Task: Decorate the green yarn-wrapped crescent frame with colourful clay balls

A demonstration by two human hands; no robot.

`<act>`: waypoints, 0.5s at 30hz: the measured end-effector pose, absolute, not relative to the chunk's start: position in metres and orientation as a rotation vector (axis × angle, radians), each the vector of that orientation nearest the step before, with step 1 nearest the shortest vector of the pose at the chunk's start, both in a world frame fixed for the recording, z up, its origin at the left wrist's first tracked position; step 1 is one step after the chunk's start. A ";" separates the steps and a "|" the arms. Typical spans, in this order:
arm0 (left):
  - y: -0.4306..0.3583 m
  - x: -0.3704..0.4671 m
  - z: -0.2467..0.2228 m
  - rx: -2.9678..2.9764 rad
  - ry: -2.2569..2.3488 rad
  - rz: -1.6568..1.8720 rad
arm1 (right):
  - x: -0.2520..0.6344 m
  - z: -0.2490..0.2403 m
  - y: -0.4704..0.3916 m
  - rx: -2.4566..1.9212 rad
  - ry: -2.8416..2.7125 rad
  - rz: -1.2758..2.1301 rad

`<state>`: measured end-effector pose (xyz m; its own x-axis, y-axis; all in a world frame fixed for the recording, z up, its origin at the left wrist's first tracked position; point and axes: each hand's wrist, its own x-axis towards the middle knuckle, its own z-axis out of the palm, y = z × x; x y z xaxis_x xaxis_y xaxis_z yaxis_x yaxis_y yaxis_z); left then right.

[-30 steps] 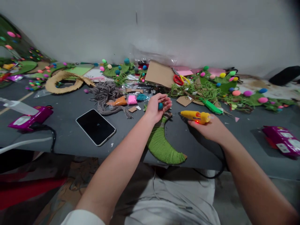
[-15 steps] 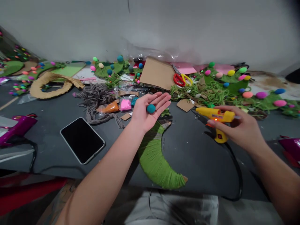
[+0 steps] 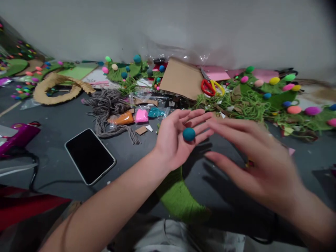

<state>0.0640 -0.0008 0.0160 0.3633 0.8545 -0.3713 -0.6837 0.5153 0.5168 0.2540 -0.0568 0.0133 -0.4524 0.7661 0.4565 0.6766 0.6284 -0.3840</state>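
Note:
On the upturned palm of my left hand (image 3: 181, 140) rests a teal ball (image 3: 189, 134), smooth and round like clay, held there with the fingers stretched out. My right hand (image 3: 252, 161), slightly blurred, is close on the right of it, thumb and fingers apart with nothing between them. Its fingertips come near the left hand's fingers. Beneath my left hand lies a crescent wrapped in green yarn (image 3: 181, 199), its upper part covered by the hand. Behind my right hand only a small yellow bit of the glue gun (image 3: 250, 163) shows.
A phone (image 3: 90, 156) lies left of my arm, with a purple glue gun (image 3: 21, 138) beyond it. Grey yarn (image 3: 106, 108), small bagged clay packets (image 3: 141, 115), cardboard (image 3: 181, 78), scissors (image 3: 208, 87) and green yarn scraps (image 3: 244, 106) line the back. Decorated green pieces (image 3: 278, 91) sit at right.
My right hand has let go of the yellow glue gun and moved left towards the ball. My left hand, with the ball on its palm, has shifted right and slightly down.

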 end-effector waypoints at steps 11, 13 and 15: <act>-0.048 0.011 -0.002 1.637 1.059 0.984 | 0.237 -0.019 -0.022 -1.185 -1.886 0.604; -0.067 -0.007 -0.014 2.110 1.142 0.764 | 0.240 -0.026 -0.019 -1.213 -1.958 0.619; -0.082 -0.019 -0.028 2.368 1.165 0.611 | 0.240 -0.033 -0.017 -1.195 -2.054 0.595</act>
<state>-0.0189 -0.0817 -0.0278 0.5498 0.8120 0.1958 0.6228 -0.5547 0.5518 0.2405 -0.0166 -0.0331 -0.3491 0.8788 0.3252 0.5691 0.4745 -0.6715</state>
